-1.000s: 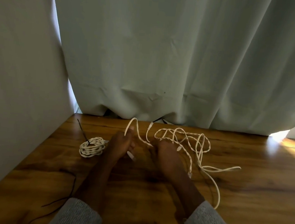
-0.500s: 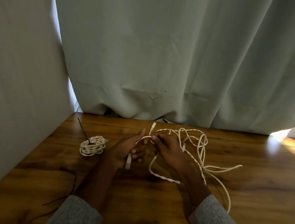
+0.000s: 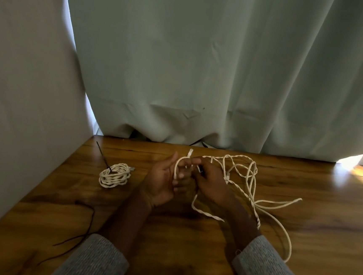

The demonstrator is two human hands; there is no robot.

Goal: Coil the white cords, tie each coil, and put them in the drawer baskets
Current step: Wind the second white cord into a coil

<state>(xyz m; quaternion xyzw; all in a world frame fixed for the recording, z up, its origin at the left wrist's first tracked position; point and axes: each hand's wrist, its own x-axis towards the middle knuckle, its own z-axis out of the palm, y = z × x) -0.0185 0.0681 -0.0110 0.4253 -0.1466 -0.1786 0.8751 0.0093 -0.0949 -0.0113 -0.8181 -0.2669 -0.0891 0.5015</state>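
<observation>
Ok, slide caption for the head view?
Both hands loop loose white cord; tied coil waits on wooden table.

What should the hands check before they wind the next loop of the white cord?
1. Cord held: ok. The left hand has a loop over its fingers, and the right hand pinches the loose cord beside it.
2. Plug end free: ok. The plug sticks up above the fingers.
3. Slack untangled: not ok. The cord lies in crossing loops on the wooden table.
4. Finished coil out of the way: ok, apart, to the left.
5. Tie ready: cannot tell. A thin black tie lies near the left sleeve.
6. Drawer baskets: cannot tell, not in view.
</observation>
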